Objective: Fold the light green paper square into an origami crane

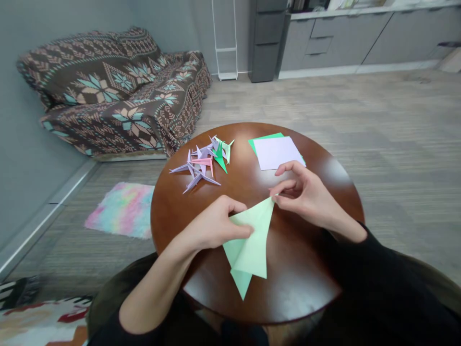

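Note:
A light green sheet of origami paper (254, 252), partly folded with loose flaps, is held up over the near half of the round table. My left hand (221, 223) grips its left edge, the thumb lying across the front and the fingers behind. At the upper right corner of the paper, my right hand (300, 194) pinches the tip between thumb and finger, with its other fingers curled above. Beyond my left hand lies a cluster of folded paper cranes (200, 163) in lilac, pink and green. A stack of square paper (275, 151), lilac over green, rests beyond my right hand.
The brown round table (173, 211) stands in front of me. A sofa with a patterned cover (122, 91) is at the far left, and a fluffy pastel rug (120, 209) lies on the floor. Grey kitchen cabinets (334, 43) line the back.

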A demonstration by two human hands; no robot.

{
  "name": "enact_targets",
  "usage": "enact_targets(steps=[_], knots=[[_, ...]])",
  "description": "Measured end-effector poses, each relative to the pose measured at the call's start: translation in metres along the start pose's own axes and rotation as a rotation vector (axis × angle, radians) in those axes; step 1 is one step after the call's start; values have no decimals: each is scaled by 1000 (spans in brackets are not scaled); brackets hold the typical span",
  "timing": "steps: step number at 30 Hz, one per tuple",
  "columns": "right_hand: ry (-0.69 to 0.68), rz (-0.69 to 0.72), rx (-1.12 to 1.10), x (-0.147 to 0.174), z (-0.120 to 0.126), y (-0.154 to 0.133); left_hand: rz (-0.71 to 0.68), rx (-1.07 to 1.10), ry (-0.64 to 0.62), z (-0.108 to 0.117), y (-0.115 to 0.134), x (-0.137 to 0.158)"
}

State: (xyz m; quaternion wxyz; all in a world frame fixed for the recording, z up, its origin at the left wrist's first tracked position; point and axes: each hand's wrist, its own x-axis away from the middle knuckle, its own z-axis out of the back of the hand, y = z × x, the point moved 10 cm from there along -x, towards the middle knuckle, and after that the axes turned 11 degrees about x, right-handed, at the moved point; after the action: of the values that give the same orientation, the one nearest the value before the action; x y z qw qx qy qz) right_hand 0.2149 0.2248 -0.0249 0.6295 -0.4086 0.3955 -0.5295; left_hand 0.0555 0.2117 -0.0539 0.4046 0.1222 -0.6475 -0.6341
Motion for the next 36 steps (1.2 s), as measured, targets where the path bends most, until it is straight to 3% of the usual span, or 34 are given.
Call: enact_targets(steps=[2,5,7,11,16,22,32,36], knots=[[84,13,6,-5,18,4,3,25,-20,-2,-1,0],[327,60,-23,-4,51,2,-34,147,2,-3,2,-2],[228,60,-93,-4,40,-3,-118,271,104,4,8,-4],[-199,-17,-39,9,-20,-16,-265,453,242,10,16,-3],[-205,-32,15,19,-30,-27,-281,550,179,1,18,-2],[-329,-47,185,25,-37,-28,-322,495,254,12,21,0],[-488,-67,215,31,-44,-20,-433,506,427,38,17,7],[-508,-71,229,30,-47,-17,-411,514,373,33,23,6]])
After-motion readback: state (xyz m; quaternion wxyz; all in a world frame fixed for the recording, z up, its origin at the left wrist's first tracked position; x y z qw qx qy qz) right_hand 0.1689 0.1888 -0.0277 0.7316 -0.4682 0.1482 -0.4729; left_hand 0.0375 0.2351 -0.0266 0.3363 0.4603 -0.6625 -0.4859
